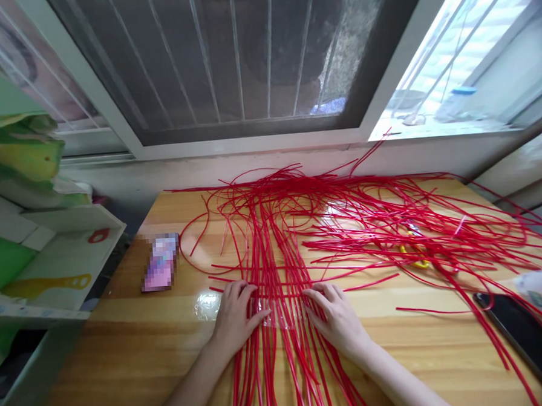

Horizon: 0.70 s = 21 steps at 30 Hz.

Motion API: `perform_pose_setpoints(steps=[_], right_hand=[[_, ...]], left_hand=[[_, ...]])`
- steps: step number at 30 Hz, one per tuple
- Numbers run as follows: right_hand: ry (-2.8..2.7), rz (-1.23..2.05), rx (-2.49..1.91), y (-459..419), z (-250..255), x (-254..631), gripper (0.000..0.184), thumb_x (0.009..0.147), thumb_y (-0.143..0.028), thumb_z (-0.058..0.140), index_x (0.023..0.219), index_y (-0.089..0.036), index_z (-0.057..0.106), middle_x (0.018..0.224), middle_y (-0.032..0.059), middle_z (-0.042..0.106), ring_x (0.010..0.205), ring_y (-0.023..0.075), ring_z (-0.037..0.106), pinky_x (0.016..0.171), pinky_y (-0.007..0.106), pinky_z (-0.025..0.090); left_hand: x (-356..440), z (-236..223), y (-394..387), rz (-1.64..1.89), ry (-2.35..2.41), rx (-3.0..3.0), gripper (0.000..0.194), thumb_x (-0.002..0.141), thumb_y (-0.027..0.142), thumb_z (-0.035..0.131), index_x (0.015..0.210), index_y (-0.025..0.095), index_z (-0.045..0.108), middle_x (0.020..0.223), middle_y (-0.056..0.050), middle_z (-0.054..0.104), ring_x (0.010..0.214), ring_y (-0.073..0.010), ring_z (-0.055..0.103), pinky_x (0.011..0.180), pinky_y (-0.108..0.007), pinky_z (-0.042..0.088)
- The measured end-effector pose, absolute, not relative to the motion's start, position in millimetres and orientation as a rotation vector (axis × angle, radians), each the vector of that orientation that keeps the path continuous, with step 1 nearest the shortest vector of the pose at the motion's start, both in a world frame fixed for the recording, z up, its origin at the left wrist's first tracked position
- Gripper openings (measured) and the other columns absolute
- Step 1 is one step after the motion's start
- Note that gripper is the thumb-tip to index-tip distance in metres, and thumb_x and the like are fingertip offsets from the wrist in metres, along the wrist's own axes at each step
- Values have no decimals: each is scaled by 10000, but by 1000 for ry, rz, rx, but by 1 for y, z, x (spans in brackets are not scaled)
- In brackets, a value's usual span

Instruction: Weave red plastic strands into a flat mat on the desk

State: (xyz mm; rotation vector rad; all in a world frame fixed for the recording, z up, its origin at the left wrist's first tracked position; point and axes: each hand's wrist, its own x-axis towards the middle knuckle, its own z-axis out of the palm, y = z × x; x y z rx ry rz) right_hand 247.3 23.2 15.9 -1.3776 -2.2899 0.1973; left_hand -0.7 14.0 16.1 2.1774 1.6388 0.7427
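Long red plastic strands (266, 245) run lengthwise over the table, and a few others cross them near my hands. My left hand (235, 314) rests on the left edge of this bundle, its fingertips at a crossing strand and its thumb stretched apart over the lengthwise ones. On the right edge, my right hand (335, 316) touches the strands with bent fingers, thumb apart from the forefinger. Neither hand visibly grips a strand. Between them, clear tape (281, 317) lies across the bundle.
A large tangle of loose red strands (390, 221) spreads over the back and right of the wooden table (137, 349). Yellow-handled scissors (414, 253) lie partly beneath it. A pink phone-shaped item (161, 263) is at left; a black phone (523, 335) lies at right. The window (250, 143) stands behind.
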Motion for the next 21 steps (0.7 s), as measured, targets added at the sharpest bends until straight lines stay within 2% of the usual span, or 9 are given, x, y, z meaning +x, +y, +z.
perform_pose_setpoints(steps=[8, 21], right_hand=[[-2338, 196, -1424, 24, 15, 234, 289, 696, -151, 511, 981, -192, 542, 971, 86, 543, 910, 228, 474, 776, 382, 416], [-2297, 213, -1441, 19, 10, 233, 241, 703, -139, 511, 936, -190, 548, 938, 82, 520, 872, 226, 448, 780, 382, 407]], left_hand=[[9, 6, 9, 781, 1695, 2177, 366, 720, 468, 553, 984, 214, 538, 1019, -70, 500, 964, -232, 444, 846, -418, 374], [11, 6, 6, 809, 1715, 2154, 340, 720, 457, 557, 941, 202, 531, 992, -72, 498, 968, -234, 445, 849, -411, 383]])
